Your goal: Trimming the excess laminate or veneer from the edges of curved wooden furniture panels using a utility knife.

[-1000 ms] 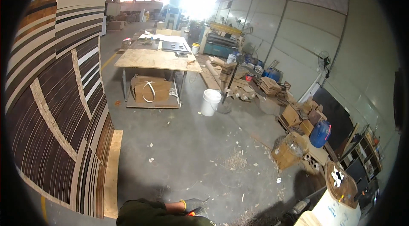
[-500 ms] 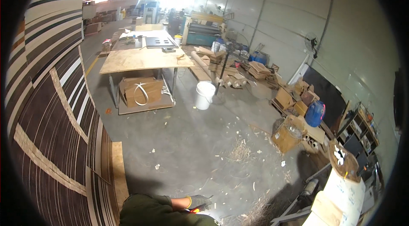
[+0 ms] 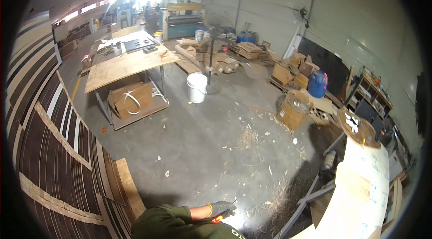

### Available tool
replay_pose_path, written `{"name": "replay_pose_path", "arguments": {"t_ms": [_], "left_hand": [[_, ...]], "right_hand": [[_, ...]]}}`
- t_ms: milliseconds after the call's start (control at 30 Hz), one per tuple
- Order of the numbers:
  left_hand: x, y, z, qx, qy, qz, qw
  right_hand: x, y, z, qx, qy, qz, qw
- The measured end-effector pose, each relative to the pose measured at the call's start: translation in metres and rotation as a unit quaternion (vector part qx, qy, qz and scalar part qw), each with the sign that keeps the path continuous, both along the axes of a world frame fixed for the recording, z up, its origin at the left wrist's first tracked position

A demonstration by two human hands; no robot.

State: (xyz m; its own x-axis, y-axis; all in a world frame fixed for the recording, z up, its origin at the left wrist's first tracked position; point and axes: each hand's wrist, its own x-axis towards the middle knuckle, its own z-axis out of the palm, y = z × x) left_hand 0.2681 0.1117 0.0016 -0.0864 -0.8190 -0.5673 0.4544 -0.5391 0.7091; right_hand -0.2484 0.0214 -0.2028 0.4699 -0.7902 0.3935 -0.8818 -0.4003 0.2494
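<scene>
My left hand (image 3: 222,208), in a grey glove with a yellow cuff, is low in the head view, in front of my green-shirted body. Its fingers look curled, and a thin dark tip sticks up beside them. Just below the hand shows a small orange-red thing (image 3: 218,218), partly hidden; its kind does not show. A bright patch of light lies on the floor beside the hand. My right hand is out of sight. Close on my left rises a tall stack of boards (image 3: 58,149) with dark and pale edges.
A long white-topped workpiece (image 3: 366,180) on a metal frame stands at right. Ahead are a plywood-topped table (image 3: 130,65), a white bucket (image 3: 196,88), a cardboard box (image 3: 293,110) and a blue drum (image 3: 317,84). Shavings (image 3: 247,137) litter the concrete floor.
The view has swung, so the table, bucket and boxes sit further left and higher. My left hand has moved a little right and up in the picture and shows more fully.
</scene>
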Motion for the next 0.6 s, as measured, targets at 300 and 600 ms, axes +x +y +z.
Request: {"name": "replay_pose_path", "arguments": {"t_ms": [300, 600], "left_hand": [[-0.086, -0.02, 0.023, -0.009, 0.028, -0.014, 0.999], [-0.154, -0.055, 0.02, 0.071, 0.09, -0.082, 0.99]], "right_hand": [[0.096, 0.003, 0.175, 0.086, -0.167, 0.024, 0.982], [0.111, -0.002, 0.197, 0.292, -0.181, -0.059, 0.937]]}}
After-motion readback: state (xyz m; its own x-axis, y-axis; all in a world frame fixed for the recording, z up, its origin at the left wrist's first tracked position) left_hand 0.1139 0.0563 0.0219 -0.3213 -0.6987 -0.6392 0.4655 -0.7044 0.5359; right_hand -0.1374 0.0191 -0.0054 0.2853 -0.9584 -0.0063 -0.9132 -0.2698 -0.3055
